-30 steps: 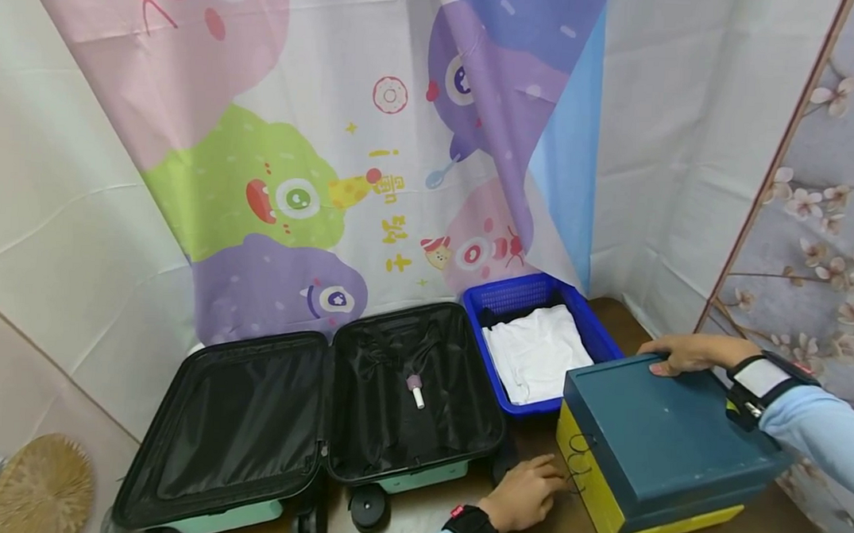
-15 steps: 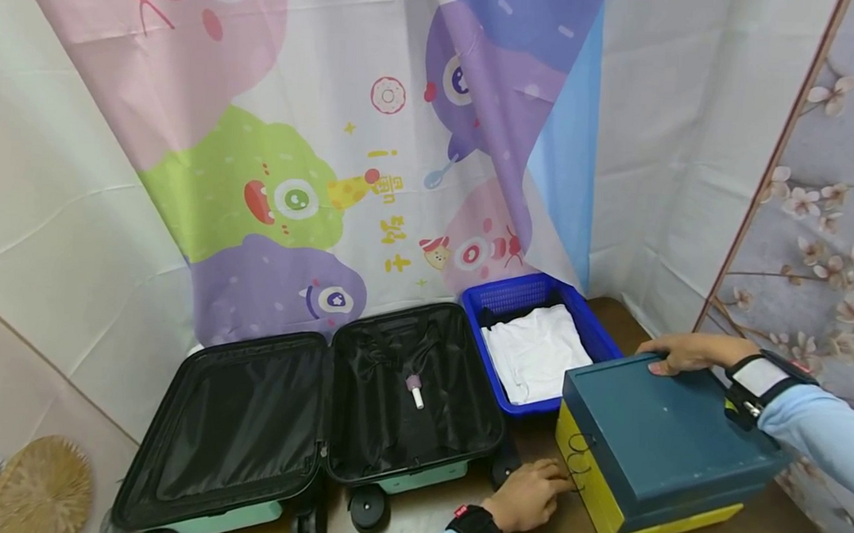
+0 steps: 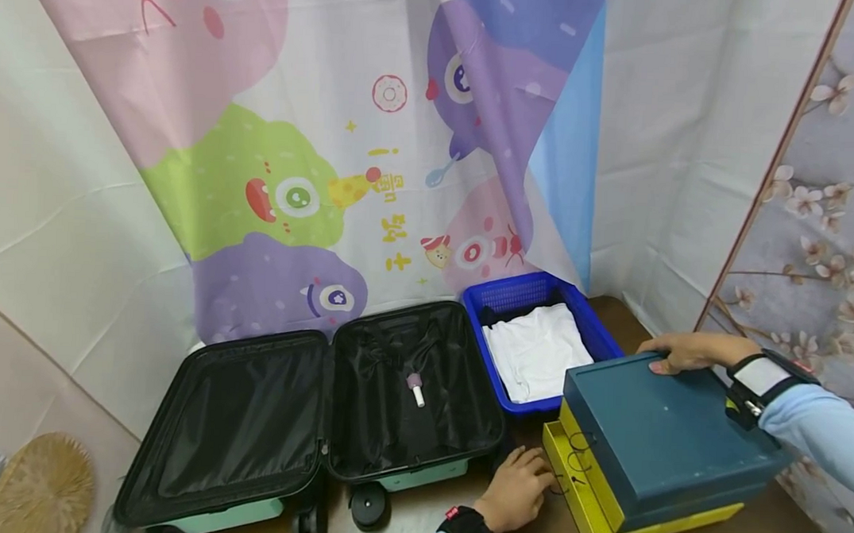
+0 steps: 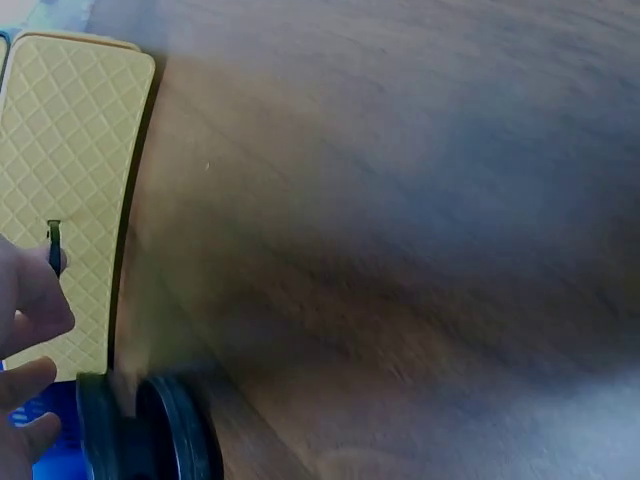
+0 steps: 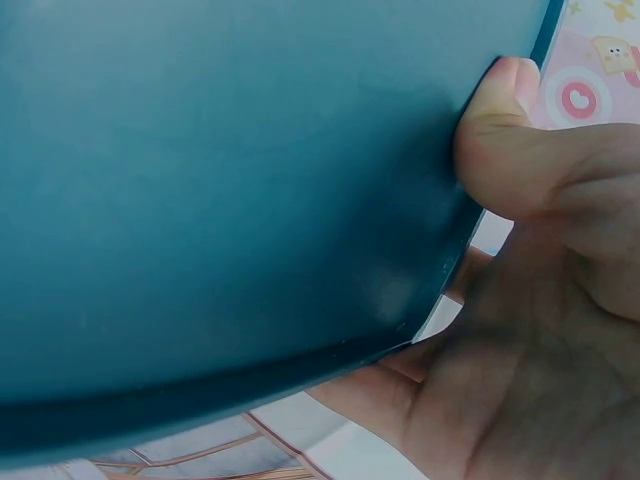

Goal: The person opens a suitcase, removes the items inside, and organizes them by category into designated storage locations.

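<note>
A small drawer chest with a teal top (image 3: 670, 428) and yellow drawers stands at the right of the table. Its lowest yellow drawer (image 3: 594, 532) is slid partway out. My left hand (image 3: 517, 489) has its fingers hooked on that drawer's black ring pull (image 4: 54, 248), against the waffle-patterned yellow front (image 4: 80, 130) in the left wrist view. More ring pulls (image 3: 580, 442) hang above it. My right hand (image 3: 702, 352) grips the chest's far top edge, thumb on the teal surface (image 5: 230, 200), fingers over the side. Most of the drawer's inside is hidden.
An open suitcase (image 3: 249, 418) with black lining lies left of my left hand, its wheels facing me. In its right half is a small white tube with a mauve end (image 3: 416, 391). Behind the chest, a blue basket (image 3: 491, 357) holds folded white cloth (image 3: 538, 355).
My left hand has reached the ring pull and moved back left, drawing the lowest drawer partway out. My right hand has stayed on the chest.
</note>
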Tool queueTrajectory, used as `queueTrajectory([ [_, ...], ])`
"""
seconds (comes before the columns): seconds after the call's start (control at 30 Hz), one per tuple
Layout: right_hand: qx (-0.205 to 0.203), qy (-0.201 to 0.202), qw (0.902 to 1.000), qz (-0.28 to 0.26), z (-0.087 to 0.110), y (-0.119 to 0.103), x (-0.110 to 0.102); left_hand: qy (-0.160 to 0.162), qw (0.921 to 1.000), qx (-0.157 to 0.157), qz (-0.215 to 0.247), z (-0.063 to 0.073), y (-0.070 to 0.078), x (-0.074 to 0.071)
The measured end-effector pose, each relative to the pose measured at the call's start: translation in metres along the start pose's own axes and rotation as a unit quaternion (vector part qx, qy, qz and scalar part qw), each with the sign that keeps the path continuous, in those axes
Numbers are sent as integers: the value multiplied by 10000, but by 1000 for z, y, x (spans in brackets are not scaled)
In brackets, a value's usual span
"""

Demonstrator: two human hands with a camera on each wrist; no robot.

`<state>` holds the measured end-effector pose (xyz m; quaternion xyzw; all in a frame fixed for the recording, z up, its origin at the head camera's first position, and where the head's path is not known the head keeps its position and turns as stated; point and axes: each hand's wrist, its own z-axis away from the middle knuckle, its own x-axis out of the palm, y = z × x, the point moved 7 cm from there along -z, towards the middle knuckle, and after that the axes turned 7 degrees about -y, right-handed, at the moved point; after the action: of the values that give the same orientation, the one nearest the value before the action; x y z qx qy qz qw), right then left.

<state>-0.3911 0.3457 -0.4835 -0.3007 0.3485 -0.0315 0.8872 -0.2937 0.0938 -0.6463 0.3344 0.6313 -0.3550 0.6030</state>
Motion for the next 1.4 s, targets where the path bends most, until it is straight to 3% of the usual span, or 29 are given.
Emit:
queueTrajectory([
  [0.13,-12,-1,10000,34,0,0,0,337,9993,-140,71,7,-6,-3],
  [0.33,9,-8,10000,25,-2,2,-1,1158,9924,-376,157,21,-14,-9],
  [0.5,7,-34,10000,23,-4,3,-3,1319,9884,-744,148,31,-21,-10],
  [0.67,56,-57,9999,88,-4,5,-2,1654,9813,-790,589,40,-22,-19],
  [0.73,72,-74,9999,55,-3,5,-1,1987,9741,-722,805,42,-23,-30],
  [0.83,109,-90,9999,-2,-3,5,0,2629,9568,-743,991,43,-34,-58],
  [0.93,103,-103,9999,-7,-3,3,0,3151,9377,-1003,1070,41,-57,-93],
  [1.0,103,-98,9999,-10,-2,4,0,3242,9318,-1300,990,35,-77,-111],
  [1.1,110,-96,9999,5,-1,6,-1,2908,9363,-1834,722,22,-109,-122],
  [1.2,133,-91,9999,14,-1,9,-1,2199,9471,-2268,562,11,-142,-113],
  [1.27,149,-75,9999,2,-2,10,-1,1618,9512,-2529,716,6,-166,-101],
  [1.33,149,-38,9999,38,-3,10,-1,1034,9490,-2809,985,6,-189,-88],
  [1.4,126,5,9999,47,-4,10,0,535,9399,-3137,1234,8,-210,-76],
])
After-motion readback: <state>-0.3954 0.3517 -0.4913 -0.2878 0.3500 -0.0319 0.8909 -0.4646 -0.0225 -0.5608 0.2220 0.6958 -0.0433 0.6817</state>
